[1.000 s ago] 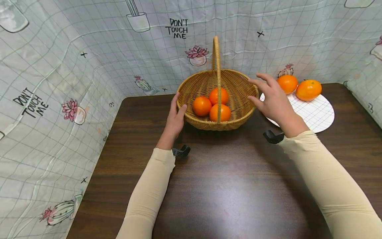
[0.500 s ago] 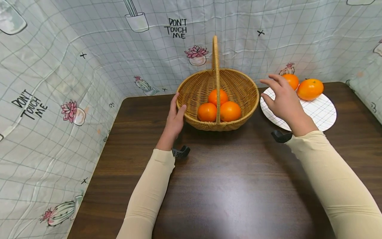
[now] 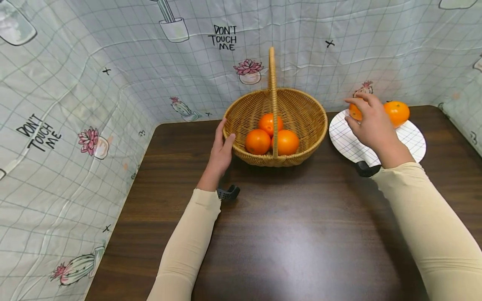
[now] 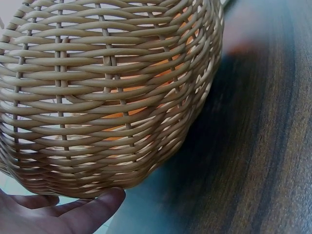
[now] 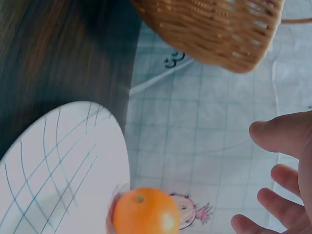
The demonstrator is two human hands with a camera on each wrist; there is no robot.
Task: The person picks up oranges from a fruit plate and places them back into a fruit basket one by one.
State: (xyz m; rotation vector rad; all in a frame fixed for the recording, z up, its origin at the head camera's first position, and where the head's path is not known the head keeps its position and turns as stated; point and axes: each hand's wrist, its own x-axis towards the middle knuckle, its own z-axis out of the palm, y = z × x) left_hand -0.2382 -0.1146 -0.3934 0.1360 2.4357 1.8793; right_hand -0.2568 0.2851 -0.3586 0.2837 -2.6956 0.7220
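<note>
A wicker basket [image 3: 301,104] with a tall arched handle stands at the back of the table, with three oranges [image 3: 285,142] in it. My left hand [image 3: 220,151] holds its left end from outside, thumb and fingers spread along the wall; in the left wrist view the fingertips [image 4: 111,196] touch the weave. Over the white plate [image 3: 412,140] hovers my right hand [image 3: 373,123], fingers spread and bent a little, holding nothing. An orange [image 3: 355,112] on the plate is partly hidden behind it; the right wrist view shows one orange [image 5: 146,212] apart from the fingers. Another orange [image 3: 397,113] sits to the right.
A grid-patterned cloth [image 3: 180,75] with cactus drawings hangs behind and left of the dark wooden table [image 3: 271,234]. Black cameras sit on both wrists. The plate stands near the table's back right corner.
My right hand has moved right, from the basket's right rim to above the plate. Inside the basket the oranges have shifted slightly. The left hand has stayed at the basket.
</note>
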